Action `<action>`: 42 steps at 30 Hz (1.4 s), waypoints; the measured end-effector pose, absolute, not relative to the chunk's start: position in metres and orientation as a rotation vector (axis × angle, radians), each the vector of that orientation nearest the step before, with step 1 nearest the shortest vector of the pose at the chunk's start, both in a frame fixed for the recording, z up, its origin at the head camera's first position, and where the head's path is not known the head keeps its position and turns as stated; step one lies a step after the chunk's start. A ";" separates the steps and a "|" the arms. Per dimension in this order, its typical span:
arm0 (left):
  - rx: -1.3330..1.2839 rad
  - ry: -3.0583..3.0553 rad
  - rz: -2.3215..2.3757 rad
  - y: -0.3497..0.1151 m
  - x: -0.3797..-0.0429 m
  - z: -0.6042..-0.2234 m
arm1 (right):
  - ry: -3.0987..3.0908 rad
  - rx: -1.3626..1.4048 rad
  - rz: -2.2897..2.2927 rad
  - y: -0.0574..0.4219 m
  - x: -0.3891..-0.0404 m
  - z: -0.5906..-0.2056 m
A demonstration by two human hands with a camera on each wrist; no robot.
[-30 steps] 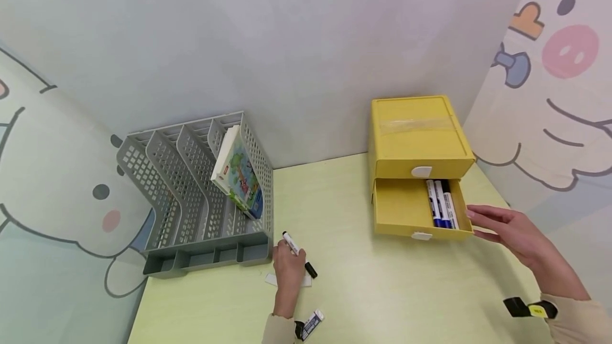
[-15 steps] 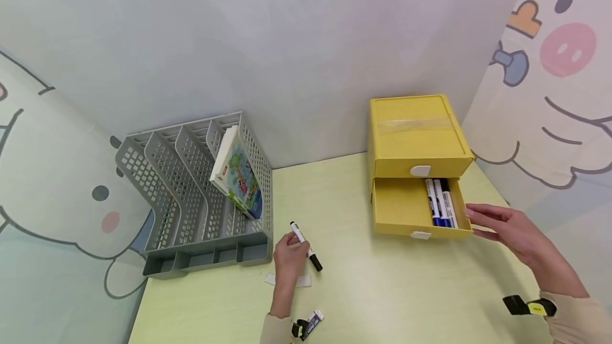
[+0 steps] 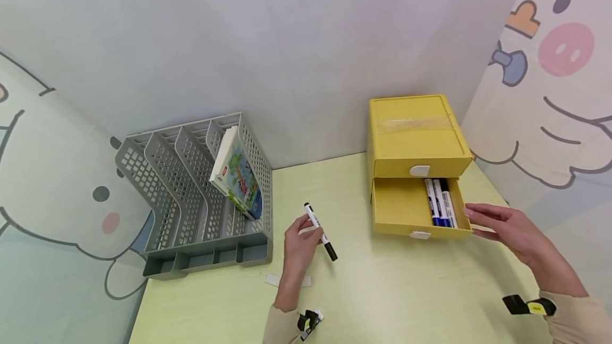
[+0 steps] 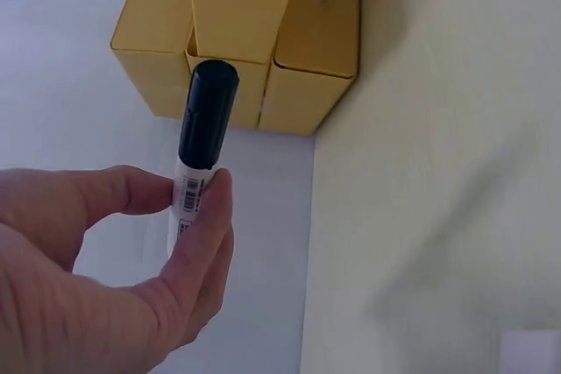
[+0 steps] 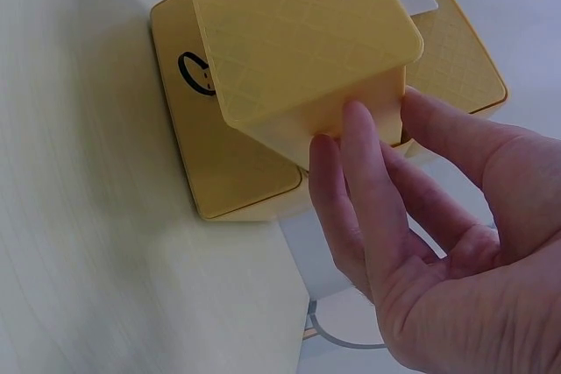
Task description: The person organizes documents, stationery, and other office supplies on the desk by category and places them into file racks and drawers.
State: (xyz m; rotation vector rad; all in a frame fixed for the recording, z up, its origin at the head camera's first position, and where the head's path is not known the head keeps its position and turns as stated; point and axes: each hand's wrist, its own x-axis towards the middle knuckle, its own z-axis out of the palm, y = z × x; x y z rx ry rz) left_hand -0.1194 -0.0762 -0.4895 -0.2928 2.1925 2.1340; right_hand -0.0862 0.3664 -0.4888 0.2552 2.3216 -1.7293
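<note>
"What clothing is worn here?"
"Plain pale-beige cloth, the left sleeve (image 3: pixel 279 327) matching the right sleeve (image 3: pixel 576 317)."
"And at the cuffs?"
"Black wrist-worn units: the left unit (image 3: pixel 302 324) shows a small yellow patch (image 3: pixel 307 325); the blocky right unit (image 3: pixel 515 305) carries a yellow label (image 3: pixel 537 309), its dark print illegible."

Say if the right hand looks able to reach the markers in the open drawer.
Probably yes: the right hand touches the drawer, and the markers lie mostly uncovered just inside.
</note>
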 end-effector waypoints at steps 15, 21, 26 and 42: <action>0.010 2.107 2.131 -0.023 -0.130 -0.441 | 2.306 0.248 -1.766 0.368 -0.086 -0.488; 0.139 2.031 2.092 0.002 -0.130 -0.424 | 2.297 0.255 -1.770 0.369 -0.087 -0.489; 0.198 1.997 2.026 0.020 -0.131 -0.419 | 2.272 0.245 -1.803 0.369 -0.086 -0.489; 0.058 1.856 1.779 0.071 -0.154 -0.419 | 2.260 0.251 -1.807 0.369 -0.087 -0.490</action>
